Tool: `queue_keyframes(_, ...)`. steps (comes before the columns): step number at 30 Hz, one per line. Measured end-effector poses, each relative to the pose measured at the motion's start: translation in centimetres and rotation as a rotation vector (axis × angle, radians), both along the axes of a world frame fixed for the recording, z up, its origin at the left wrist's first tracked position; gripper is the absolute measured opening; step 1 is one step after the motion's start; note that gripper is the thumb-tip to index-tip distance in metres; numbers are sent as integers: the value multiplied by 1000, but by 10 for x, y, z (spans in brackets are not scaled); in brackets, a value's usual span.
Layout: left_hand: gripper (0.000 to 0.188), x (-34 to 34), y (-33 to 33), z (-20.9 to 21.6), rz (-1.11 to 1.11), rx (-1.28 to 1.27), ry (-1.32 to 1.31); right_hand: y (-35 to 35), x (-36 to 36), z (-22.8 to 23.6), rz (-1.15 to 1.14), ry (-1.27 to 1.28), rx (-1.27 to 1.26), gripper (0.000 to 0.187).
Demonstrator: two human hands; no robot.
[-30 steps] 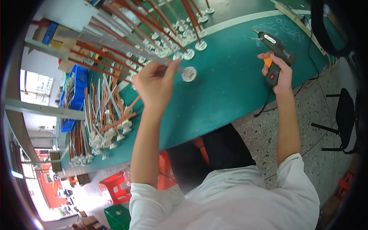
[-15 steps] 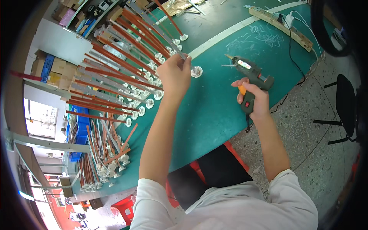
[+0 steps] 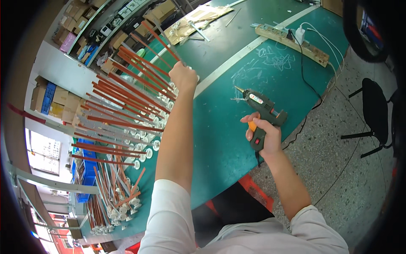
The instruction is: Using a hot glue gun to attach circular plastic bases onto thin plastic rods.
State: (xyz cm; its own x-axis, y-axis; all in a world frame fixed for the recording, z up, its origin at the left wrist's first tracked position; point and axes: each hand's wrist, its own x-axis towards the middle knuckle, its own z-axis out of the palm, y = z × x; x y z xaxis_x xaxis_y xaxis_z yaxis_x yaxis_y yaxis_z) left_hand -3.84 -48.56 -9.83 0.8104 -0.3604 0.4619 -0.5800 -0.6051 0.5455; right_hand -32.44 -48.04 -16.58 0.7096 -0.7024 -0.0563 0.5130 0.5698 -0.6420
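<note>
My left hand [image 3: 185,78] is closed at the far end of rows of standing strips, gripping the lower part of a grey metal strip [image 3: 170,42]. Its round foot is mostly hidden by the hand. Beside it, brown strips [image 3: 135,90] and grey ones stand tilted in the view on round, clear-whitish bases [image 3: 156,145]. Over the right part of the green table, my right hand [image 3: 271,137] is wrapped round a dark green hot glue gun [image 3: 265,111], fingers at its orange trigger. The metal nozzle points to the far left, away from the strips.
A wooden-cased power strip [image 3: 292,44] with plugs and cables lies at the far right; a black cord runs along the table edge. Loose strips with bases [image 3: 120,186] are heaped near left, by a blue bin [image 3: 89,148]. A black chair [image 3: 376,114] stands right.
My left hand has moved farther away and slightly left with the grey strip, to the far end of the rows. The glue gun has shifted left and a little nearer.
</note>
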Motion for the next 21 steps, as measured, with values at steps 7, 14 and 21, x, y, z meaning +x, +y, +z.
queue_keyframes(7,12,27,-12,-4,89,14,1,1,3,-1,-2,-10,-4,12)
queue_keyframes(14,15,21,-15,-4,101,83,65,-1,1,-7,55,-22,4,13)
queue_keyframes(21,44,-7,-1,-3,120,12,16,-3,1,1,1,-11,-31,17)
